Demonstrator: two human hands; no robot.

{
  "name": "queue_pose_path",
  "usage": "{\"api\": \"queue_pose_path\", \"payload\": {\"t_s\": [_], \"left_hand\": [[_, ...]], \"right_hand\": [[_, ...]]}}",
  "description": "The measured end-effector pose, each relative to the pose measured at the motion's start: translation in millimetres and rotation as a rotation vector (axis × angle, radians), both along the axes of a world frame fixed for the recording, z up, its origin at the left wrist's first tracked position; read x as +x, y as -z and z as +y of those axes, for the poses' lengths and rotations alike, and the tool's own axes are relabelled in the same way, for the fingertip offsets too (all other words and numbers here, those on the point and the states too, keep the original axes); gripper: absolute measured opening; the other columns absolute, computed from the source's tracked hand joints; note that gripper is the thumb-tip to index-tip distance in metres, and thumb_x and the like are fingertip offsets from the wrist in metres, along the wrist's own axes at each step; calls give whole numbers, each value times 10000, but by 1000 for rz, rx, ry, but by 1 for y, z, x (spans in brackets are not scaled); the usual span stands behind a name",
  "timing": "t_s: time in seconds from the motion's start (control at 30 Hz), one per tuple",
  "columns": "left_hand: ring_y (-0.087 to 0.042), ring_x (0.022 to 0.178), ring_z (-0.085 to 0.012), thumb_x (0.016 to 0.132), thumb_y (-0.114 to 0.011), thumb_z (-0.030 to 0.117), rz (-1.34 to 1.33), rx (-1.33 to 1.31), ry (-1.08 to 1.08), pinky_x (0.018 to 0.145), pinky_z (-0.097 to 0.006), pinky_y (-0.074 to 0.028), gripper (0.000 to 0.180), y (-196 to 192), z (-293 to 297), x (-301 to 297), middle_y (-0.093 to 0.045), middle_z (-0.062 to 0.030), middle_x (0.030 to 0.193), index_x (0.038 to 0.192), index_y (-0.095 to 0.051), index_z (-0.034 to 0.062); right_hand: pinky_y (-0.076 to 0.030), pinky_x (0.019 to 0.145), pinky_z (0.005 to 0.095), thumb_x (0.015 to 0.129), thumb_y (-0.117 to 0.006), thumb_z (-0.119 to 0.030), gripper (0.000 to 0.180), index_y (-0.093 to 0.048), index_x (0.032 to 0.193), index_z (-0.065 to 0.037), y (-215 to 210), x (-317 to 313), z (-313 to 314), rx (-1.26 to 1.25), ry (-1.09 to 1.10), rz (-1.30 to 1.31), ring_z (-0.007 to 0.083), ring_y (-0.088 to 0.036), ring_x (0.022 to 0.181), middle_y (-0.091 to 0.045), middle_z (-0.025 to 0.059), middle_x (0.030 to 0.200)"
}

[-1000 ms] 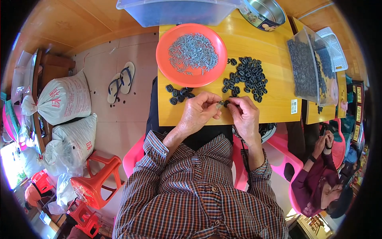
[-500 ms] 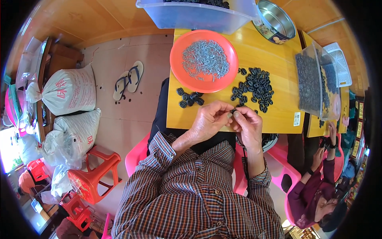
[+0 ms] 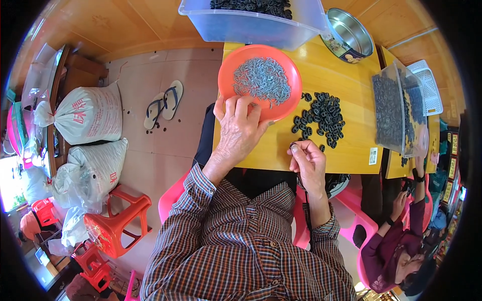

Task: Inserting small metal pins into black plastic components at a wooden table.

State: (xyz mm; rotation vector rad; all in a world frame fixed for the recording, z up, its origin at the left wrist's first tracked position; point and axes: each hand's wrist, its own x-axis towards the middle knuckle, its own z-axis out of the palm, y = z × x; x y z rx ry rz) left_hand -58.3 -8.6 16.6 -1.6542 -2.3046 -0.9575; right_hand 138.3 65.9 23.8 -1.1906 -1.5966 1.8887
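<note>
My left hand (image 3: 237, 126) is over the near left rim of the orange-red bowl (image 3: 286, 111), its fingers bent and apart and the thumb out to the right. Its fingertips are close to the small grey-blue spring-like pieces (image 3: 263, 78) heaped in the bowl; nothing shows in its grasp. My right hand (image 3: 309, 163), just over the table's front edge, pinches a small black plastic piece (image 3: 293, 145) between thumb and forefinger, mostly covered. A pile of black oval pieces with holes (image 3: 329, 118) lies right of the bowl.
A clear bin (image 3: 246, 30) with black pieces stands beyond the bowl, beside a round tin (image 3: 349, 35). Another clear bin (image 3: 389, 105) is at the table's right. Farther right sits another person (image 3: 401, 246). Sacks (image 3: 90, 115) and a red stool (image 3: 118, 220) are on the left.
My hands have parted. The left has moved up and left to the bowl's near rim; the right keeps its pinch on the black piece and has shifted slightly down.
</note>
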Motion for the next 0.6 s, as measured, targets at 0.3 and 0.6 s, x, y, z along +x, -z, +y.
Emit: {"api": "queue_pose_path", "payload": {"t_s": [0.3, 0.6], "left_hand": [[-467, 1054, -262, 745, -727, 279, 16, -19, 12, 1005, -534, -246, 351, 3, 5, 5, -530, -73, 1078, 983, -669, 28], [-496, 1020, -254, 736, -737, 266, -9, 6, 27, 1010, -508, -248, 351, 5, 2, 4, -554, -72, 1048, 973, -669, 17]], "right_hand": [[-392, 455, 174, 931, -574, -133, 150, -589, 975, 10, -1, 1, 0, 59, -30, -23, 49, -527, 533, -632, 49, 808], [-387, 454, 168, 928, -579, -132, 141, -593, 969, 1, 1, 2, 1, 57, -14, -27, 41, -528, 536, -633, 38, 810]]}}
